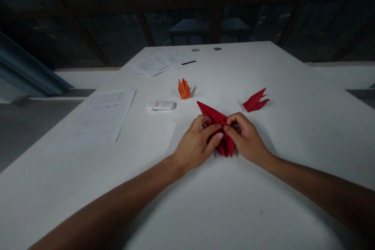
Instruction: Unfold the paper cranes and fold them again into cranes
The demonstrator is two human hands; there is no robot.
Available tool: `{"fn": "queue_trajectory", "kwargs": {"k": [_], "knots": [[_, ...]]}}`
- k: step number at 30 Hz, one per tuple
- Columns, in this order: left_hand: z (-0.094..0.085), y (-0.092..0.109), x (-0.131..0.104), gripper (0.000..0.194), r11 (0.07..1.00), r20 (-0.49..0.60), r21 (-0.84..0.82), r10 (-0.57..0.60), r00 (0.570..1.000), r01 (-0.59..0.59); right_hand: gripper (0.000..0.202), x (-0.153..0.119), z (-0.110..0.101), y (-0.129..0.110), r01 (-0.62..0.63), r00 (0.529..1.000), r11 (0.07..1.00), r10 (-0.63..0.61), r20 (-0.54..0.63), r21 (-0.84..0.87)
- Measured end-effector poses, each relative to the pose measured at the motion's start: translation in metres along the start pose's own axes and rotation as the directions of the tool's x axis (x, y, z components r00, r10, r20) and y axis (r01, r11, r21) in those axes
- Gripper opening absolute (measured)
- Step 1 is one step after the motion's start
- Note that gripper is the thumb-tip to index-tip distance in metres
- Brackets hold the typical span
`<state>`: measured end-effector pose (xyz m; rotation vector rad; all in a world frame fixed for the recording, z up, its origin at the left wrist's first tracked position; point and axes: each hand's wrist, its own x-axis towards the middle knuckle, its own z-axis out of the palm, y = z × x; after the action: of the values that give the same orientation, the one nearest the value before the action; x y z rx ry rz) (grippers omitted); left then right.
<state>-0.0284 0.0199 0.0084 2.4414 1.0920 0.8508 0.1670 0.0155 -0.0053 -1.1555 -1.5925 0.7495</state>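
Between my two hands is a folded red paper point(215, 113), with one long point rising to the upper left and narrow points hanging toward me. My left hand point(197, 140) grips its left side, thumb and index finger pressed on the folds. On the right side my right hand point(244, 134) pinches the paper near its middle with thumb and fingers. My fingers hide part of the centre folds. A smaller orange origami piece point(184, 89) stands beyond my left hand. Past my right hand lies a red origami piece point(255, 100) with several pointed tips.
A white tube point(161, 105) lies left of the orange piece. Written sheets point(99, 113) rest at the left, with more papers point(158, 62) and a dark strip point(189, 63) farther back. Two round discs sit near the far edge of the white table point(307, 125), before dark windows.
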Motion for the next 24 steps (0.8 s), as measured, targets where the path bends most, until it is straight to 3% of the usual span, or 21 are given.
{"fn": "queue_trajectory", "kwargs": {"k": [24], "knots": [[-0.0005, -0.0030, 0.0039, 0.014, 0.992, -0.046, -0.123, -0.039, 0.998, 0.033, 0.005, -0.0011, 0.0003, -0.0019, -0.051, 0.999, 0.998, 0.051, 0.008, 0.029]]}}
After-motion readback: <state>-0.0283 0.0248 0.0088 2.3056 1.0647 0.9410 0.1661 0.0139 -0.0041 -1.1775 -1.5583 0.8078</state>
